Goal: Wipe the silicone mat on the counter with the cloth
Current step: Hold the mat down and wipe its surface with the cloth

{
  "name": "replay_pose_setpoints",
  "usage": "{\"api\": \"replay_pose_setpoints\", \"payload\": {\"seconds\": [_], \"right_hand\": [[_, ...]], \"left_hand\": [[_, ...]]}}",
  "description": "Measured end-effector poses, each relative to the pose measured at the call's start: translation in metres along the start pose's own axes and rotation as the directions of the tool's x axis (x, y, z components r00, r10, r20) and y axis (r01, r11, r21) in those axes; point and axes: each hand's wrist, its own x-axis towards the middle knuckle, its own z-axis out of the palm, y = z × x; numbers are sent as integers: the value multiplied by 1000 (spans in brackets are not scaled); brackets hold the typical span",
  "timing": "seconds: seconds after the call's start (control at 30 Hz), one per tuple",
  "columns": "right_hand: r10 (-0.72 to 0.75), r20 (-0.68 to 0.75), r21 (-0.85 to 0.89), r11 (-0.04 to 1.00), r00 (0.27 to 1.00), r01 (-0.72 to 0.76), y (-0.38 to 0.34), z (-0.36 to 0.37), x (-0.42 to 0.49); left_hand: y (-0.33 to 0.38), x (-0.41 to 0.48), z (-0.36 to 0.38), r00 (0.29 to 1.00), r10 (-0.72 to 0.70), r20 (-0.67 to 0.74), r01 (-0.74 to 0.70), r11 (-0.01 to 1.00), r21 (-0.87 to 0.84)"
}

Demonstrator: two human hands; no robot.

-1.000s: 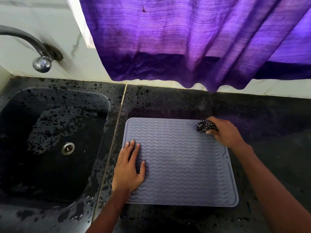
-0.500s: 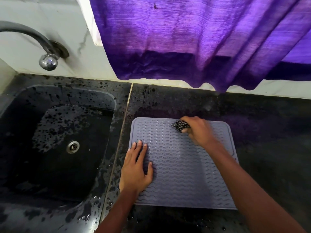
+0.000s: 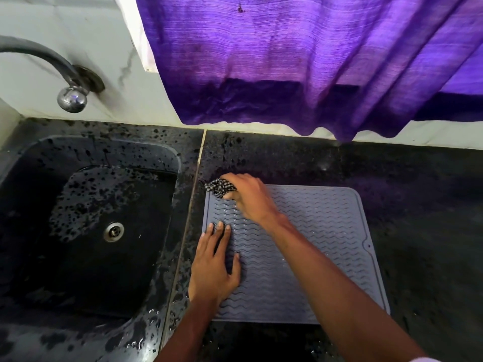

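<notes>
Working at a wet black counter (image 3: 418, 205), purple curtain (image 3: 287, 61) hanging beyond the fingers, sink (image 3: 39, 178) lying to their left. Pressing the grey silicone mat (image 3: 326, 244) flat under the left hand (image 3: 213, 270), fingers straight and close together, thumb spread rightward. Curling the right hand (image 3: 251, 197) round a bunched checked cloth (image 3: 219, 188), rubbing the mat's far left corner, just beyond the left fingertips.

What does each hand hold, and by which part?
The right hand grips the bunched cloth, one end sticking out past the fingers. The left hand holds nothing; it lies flat on the mat.
</notes>
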Motion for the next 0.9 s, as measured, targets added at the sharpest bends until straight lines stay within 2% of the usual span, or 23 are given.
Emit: {"api": "replay_pose_setpoints", "payload": {"seconds": [0.13,0.27,0.37,0.43,0.53,0.73,0.9], "right_hand": [[52,-113,-17,998,992,-54,29,-56,-33],[212,-70,-102,971,975,-218,102,-119,-81],[334,-3,-113,936,942,-333,143,-139,-105],[330,34,-110,939,943,-325,154,-136,-111],[304,11,-103,948,952,-302,158,-123,-107],[298,17,-185,939,954,-290,147,-97,-86],[168,37,-161,974,985,-160,118,-72,-64]], "left_hand": [[0,-1,0,1000,5,-3,-5,1000,2],[1,-1,-1,1000,-1,-7,1,1000,4],[1,-1,0,1000,-2,-9,2,1000,12],[2,-1,-1,1000,0,-4,0,1000,20],[2,0,-1,1000,-6,4,6,1000,23],[1,0,-2,1000,-8,23,7,999,39],[1,-1,-3,999,-14,41,12,999,41]]}}
